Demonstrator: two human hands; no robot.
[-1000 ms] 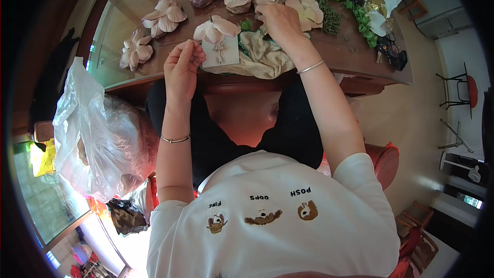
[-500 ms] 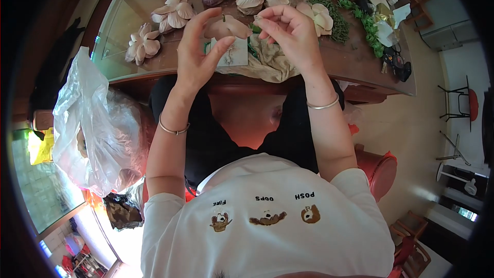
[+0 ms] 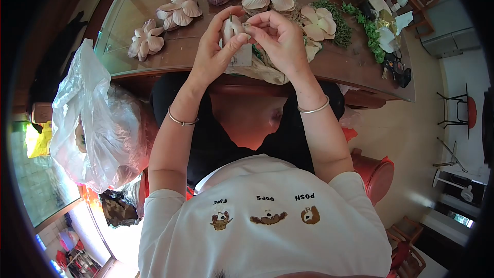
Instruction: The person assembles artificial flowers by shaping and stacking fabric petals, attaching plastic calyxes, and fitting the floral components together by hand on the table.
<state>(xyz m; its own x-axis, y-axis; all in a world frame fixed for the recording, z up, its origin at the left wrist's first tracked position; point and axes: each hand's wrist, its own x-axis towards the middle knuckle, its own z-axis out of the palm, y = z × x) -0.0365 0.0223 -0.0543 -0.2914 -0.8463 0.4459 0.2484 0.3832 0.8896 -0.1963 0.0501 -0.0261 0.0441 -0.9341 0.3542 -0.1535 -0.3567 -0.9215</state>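
Left hand (image 3: 213, 49) — curled around a pale flower (image 3: 235, 27). Right hand (image 3: 282, 42) — pinched at the flower's right edge. Two pink flowers (image 3: 146, 41) lie on the table (image 3: 342, 66), left; green leaves (image 3: 377, 44), right.

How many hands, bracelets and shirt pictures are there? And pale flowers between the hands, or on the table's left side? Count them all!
Hands: 2
Flower between them: 1
Left-side flowers: 2
Bracelets: 2
Shirt pictures: 3
Total: 10
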